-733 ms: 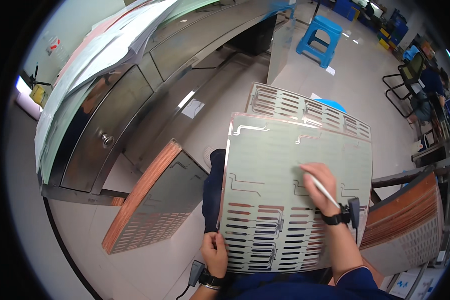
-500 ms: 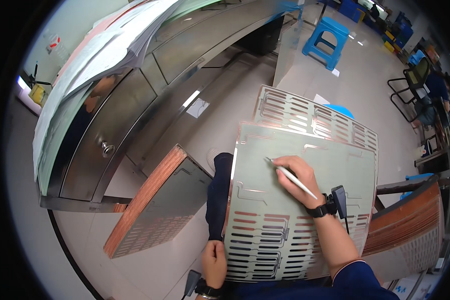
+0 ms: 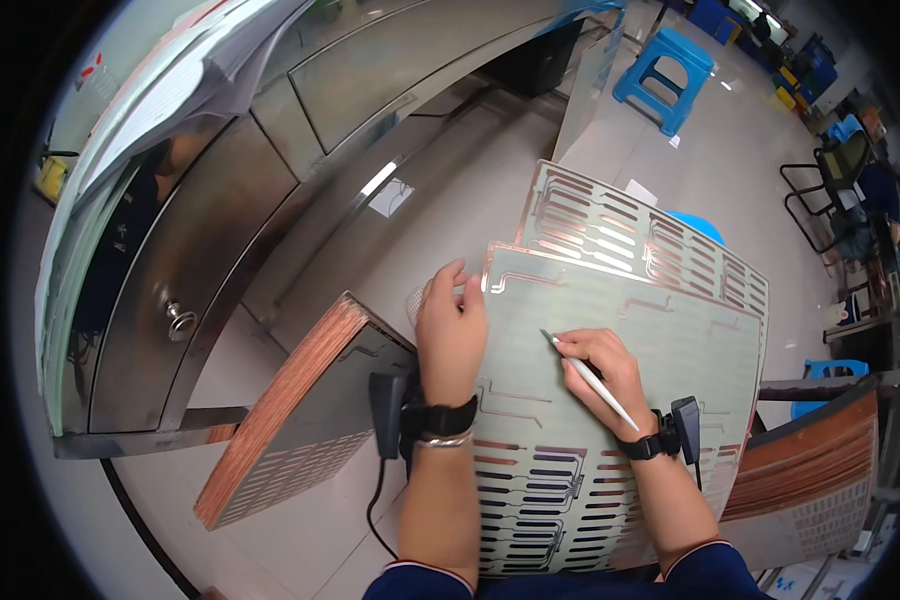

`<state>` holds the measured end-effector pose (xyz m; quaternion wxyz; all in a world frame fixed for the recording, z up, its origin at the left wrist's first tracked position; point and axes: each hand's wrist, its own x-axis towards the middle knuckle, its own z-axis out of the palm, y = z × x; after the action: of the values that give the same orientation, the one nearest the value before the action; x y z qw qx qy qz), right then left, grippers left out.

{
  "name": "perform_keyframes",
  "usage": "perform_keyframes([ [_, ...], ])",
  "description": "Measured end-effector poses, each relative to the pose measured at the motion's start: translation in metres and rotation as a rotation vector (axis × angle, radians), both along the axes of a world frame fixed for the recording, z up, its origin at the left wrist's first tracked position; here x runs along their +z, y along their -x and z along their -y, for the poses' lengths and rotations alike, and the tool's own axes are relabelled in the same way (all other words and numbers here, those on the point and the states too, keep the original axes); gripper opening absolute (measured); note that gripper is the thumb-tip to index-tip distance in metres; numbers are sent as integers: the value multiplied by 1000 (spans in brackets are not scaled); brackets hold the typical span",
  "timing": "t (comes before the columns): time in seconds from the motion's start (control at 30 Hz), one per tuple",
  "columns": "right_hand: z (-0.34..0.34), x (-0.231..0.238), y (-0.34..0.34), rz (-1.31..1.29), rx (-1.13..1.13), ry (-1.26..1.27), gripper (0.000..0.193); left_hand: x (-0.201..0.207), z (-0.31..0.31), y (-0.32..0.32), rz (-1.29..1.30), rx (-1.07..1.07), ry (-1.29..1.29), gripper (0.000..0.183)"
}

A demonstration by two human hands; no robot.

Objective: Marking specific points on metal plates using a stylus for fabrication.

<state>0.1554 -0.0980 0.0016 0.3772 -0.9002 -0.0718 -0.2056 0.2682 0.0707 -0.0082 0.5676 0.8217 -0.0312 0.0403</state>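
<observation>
A pale green circuit board panel (image 3: 590, 300) with copper traces and rows of slots lies before me. It overlaps a second slotted circuit panel (image 3: 660, 235) behind it. My right hand (image 3: 610, 370) rests over the upper middle of the front panel, fingers closed round a slim white-handled craft knife (image 3: 598, 388). The knife's dark pointed tip is at the panel surface. At the panel's upper left edge is my left hand (image 3: 452, 335), fingers curved and apart, with nothing seen in them. Whether its thumb touches the edge I cannot tell.
A tilted stack of copper-edged boards (image 3: 300, 410) stands at left, another board stack (image 3: 810, 480) at right. A metal drawer desk (image 3: 210, 260) with papers (image 3: 170, 90) lines the left. Farther off are a blue stool (image 3: 665, 78), a chair (image 3: 820, 190) and a seated person.
My left hand has risen from the panel's lower left corner to its upper left edge. The knife tip has shifted slightly within the view, still in my right hand.
</observation>
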Motion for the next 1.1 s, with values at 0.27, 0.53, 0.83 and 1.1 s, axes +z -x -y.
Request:
perform_keyframes([
  [0.27, -2, -6, -4, 15, -69, 25, 27, -18, 15, -3, -161, -75, 30, 27],
  [0.53, -4, 4, -8, 3, 13, 112, 32, -2, 19, 3, -129, -47, 35, 22],
  [0.83, -9, 0, -13, 65, -27, 191, 29, 0, 16, 3, -191, -47, 41, 23],
  [1.1, -11, -1, -30, 73, -81, 122, 30, 2, 14, 4, -230, -61, 37, 24],
])
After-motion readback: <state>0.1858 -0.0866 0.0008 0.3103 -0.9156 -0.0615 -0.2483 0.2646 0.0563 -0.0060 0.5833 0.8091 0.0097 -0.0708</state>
